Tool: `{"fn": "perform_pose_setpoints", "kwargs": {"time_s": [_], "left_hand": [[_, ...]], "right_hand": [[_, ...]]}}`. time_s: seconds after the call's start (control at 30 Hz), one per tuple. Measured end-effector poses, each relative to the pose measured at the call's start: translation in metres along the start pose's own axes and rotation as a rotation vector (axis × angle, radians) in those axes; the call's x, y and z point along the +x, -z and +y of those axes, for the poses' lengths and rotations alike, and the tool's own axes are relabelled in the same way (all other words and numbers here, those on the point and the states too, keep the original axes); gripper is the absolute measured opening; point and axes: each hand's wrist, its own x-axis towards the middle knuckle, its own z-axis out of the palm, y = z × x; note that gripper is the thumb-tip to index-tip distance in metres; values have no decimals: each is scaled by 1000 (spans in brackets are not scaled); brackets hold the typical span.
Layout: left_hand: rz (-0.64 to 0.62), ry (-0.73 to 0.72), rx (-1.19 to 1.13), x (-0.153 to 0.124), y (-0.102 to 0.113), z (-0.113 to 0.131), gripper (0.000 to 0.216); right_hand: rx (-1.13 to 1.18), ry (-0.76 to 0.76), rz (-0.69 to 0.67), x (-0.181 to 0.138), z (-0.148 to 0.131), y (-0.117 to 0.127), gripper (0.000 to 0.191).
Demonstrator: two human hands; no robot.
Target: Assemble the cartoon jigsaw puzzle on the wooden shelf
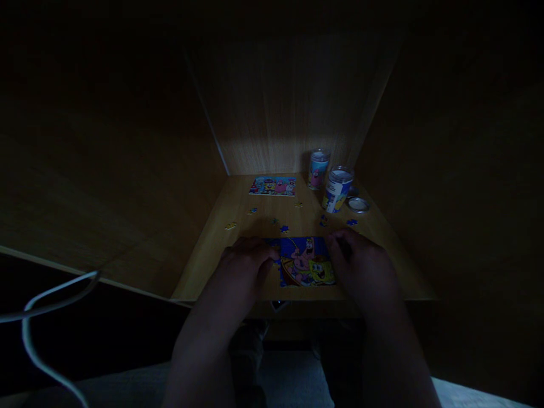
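A partly assembled jigsaw puzzle (308, 262) with cartoon figures on blue lies near the front edge of the wooden surface. My left hand (249, 258) is at its left side, fingers curled and pinched on a blue jigsaw piece (273, 242) at the upper left edge. The fingertips are partly hidden in the dim light. My right hand (363, 260) rests at the opposite side, thumb and fingers closed on the puzzle's right edge. Just beyond the puzzle lie loose pieces, among them a blue piece (284, 229) and a dark piece (323, 220).
A finished-looking puzzle (272, 186) lies at the back. Two clear-topped cans, one farther (318, 170) and one nearer (338, 191), stand at back right beside a round metal lid (358, 205). A yellow piece (230, 225) lies left. Wooden panels enclose the sides; a white cable (29, 334) hangs lower left.
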Motion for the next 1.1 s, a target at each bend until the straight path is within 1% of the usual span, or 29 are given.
{"fn": "perform_pose_setpoints", "kwargs": {"time_s": [0.1,0.23,0.43,0.57,0.83,0.93,1.0,1.1], "left_hand": [[-19,-4,35,1,-1,0,28],[-2,-17,49,0,-1,-2,30],[14,-51,31,-1,-1,0,32],[-4,-66,10,0,-1,3,33],[47,-99,2,0,-5,1,34],[134,-56,23,-1,2,-3,28],[187,19,63,-3,9,-9,27],[208,165,131,-8,22,-19,29]], "right_hand": [[3,-7,-1,0,0,0,28],[3,-27,-14,0,-2,2,28],[12,-30,-19,0,-3,2,29],[-5,-14,-8,0,-2,1,30],[-2,-6,-16,1,0,0,29],[5,-13,-8,0,-1,1,29],[18,-13,-7,0,-1,1,28],[16,-5,0,1,0,0,28]]}}
